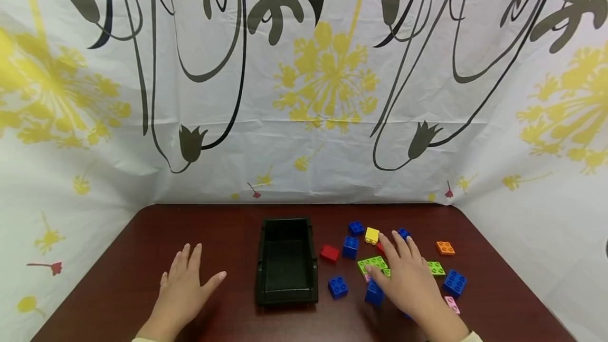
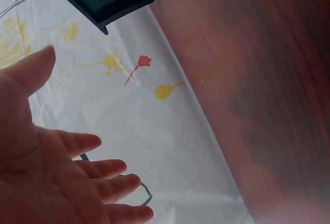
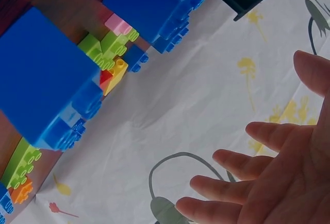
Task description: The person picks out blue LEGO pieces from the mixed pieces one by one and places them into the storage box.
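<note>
My left hand [image 1: 182, 289] is held over the table left of a black bin [image 1: 286, 297], fingers spread and nothing in it. On the bin's other side, my right hand [image 1: 406, 278] hovers above scattered toy bricks, its fingers spread too. Near its thumb are a lime green brick [image 1: 372, 264] and a blue brick [image 1: 374, 293]. The right wrist view shows its bare palm, with a large blue brick [image 3: 46, 80] close to the camera. In the left wrist view the left palm [image 2: 46, 177] holds nothing. Part of the brick group is hidden under the right hand.
Between bin and right hand lie a red brick [image 1: 329, 253] and a blue brick [image 1: 338, 287]. A yellow brick [image 1: 372, 235] sits farther back. An orange brick [image 1: 445, 248] and a pink brick [image 1: 452, 304] lie at the right. A patterned cloth [image 1: 304, 173] rises behind the table [image 1: 214, 226].
</note>
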### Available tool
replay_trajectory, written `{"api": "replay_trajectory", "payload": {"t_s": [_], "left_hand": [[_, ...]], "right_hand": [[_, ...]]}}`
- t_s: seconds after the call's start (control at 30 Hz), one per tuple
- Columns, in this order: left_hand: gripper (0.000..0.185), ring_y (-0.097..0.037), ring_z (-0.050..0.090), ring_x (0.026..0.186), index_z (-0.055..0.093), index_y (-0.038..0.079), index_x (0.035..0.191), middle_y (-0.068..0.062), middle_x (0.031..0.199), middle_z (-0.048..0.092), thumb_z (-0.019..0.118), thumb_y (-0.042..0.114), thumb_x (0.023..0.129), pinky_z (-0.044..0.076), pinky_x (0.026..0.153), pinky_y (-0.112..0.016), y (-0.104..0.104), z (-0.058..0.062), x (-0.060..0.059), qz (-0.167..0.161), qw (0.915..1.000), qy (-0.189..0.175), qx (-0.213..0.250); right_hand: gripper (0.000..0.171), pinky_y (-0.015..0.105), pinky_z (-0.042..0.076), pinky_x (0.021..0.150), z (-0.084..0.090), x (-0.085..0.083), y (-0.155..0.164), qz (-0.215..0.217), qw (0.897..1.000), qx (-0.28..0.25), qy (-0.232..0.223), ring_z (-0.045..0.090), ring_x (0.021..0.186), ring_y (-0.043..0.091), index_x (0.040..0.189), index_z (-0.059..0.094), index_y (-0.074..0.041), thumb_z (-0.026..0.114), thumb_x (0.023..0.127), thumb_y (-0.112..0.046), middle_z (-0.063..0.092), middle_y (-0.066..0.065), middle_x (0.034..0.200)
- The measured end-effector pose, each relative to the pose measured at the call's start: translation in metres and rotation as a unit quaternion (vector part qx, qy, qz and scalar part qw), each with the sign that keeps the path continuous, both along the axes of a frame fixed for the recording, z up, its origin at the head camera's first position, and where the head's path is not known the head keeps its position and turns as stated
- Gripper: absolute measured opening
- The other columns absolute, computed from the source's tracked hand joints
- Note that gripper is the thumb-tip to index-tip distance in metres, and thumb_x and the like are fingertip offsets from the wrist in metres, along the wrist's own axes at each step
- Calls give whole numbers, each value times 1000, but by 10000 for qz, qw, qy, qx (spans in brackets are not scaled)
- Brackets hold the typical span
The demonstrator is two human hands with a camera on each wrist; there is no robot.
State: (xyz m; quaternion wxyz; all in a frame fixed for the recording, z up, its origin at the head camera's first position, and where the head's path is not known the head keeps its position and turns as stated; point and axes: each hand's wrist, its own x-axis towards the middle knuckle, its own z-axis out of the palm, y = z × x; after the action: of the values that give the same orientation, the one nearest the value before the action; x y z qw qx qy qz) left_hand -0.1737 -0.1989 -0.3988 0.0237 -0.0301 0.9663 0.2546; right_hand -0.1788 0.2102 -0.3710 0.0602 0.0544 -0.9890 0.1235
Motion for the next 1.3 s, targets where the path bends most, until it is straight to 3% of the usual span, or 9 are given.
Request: {"api": "replay_trajectory", "payload": {"t_s": [0.27,0.43,0.6,0.8,1.0,1.3], "left_hand": [[109,-54,4,140,4,-5,152,-33,155,0,42,74,87,17,105,-72,2,0,-4,133,9974,-82,708],[105,-53,2,140,3,-6,152,-33,155,0,41,71,90,15,107,-70,5,-1,-7,103,9949,-119,996],[100,-53,5,140,5,-6,152,-34,155,3,43,66,93,16,108,-69,11,-2,-11,137,9920,-99,1251],[90,-52,14,139,11,-6,151,-33,154,12,46,56,96,22,107,-68,21,-4,-14,206,9863,37,1633],[88,-51,22,138,19,-3,151,-32,152,20,46,60,95,27,104,-68,31,-8,-18,251,9830,-15,1819],[85,-51,27,136,27,-1,150,-31,151,27,45,62,94,30,103,-67,43,-14,-22,236,9793,10,2011]], "right_hand": [[80,72,31,97,-3,1,-1,9,9997,-193,-157,25,135,55,145,42,-7,60,87,-59,34,29,148],[74,70,31,100,-3,3,-2,58,9997,-229,-111,27,134,55,144,43,-6,65,88,-50,36,29,147],[76,70,33,99,-3,5,-2,106,9997,-234,-34,29,133,54,144,44,-6,64,87,-53,37,29,146],[72,68,36,98,-2,10,-2,138,9994,-331,9,32,133,51,142,46,-6,67,87,-46,39,28,144],[68,67,37,97,-2,13,-3,143,9992,-382,30,33,134,49,143,46,-9,70,87,-41,40,26,145],[73,66,40,95,-4,15,-4,122,9991,-341,-207,33,135,47,143,46,-13,70,85,-49,39,23,146]]}}
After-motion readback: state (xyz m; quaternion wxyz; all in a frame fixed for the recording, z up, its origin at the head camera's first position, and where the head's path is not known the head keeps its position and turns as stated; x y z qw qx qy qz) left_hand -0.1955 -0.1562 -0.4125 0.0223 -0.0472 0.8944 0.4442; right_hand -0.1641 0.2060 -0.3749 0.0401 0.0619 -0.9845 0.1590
